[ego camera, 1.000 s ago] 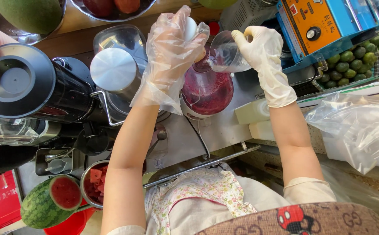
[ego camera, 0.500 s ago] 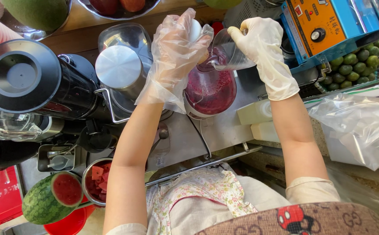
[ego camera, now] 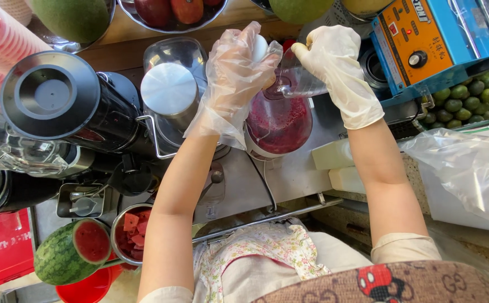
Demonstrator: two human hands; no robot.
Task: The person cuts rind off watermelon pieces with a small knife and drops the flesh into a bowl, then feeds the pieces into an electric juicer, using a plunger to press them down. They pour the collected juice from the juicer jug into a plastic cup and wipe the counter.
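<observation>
My left hand [ego camera: 234,78], in a loose clear plastic glove, is closed around a small white rounded object [ego camera: 259,47] just above a blender jar [ego camera: 278,124] full of red fruit pulp. My right hand [ego camera: 341,72], in a white glove, grips a clear plastic cup [ego camera: 299,85]. The cup is tilted with its mouth towards the jar. Both hands meet over the jar's far rim. I cannot tell what is in the cup.
A black blender jar [ego camera: 51,96] and a steel shaker [ego camera: 170,90] stand to the left. A blue and orange sealing machine [ego camera: 424,40] and green limes [ego camera: 470,101] are at the right. Near me are a cut watermelon [ego camera: 70,253], a steel bowl of melon cubes [ego camera: 134,231] and a plastic bag [ego camera: 472,168].
Both hands have stayed together over the red jar. The cup has sunk slightly closer to the jar's rim.
</observation>
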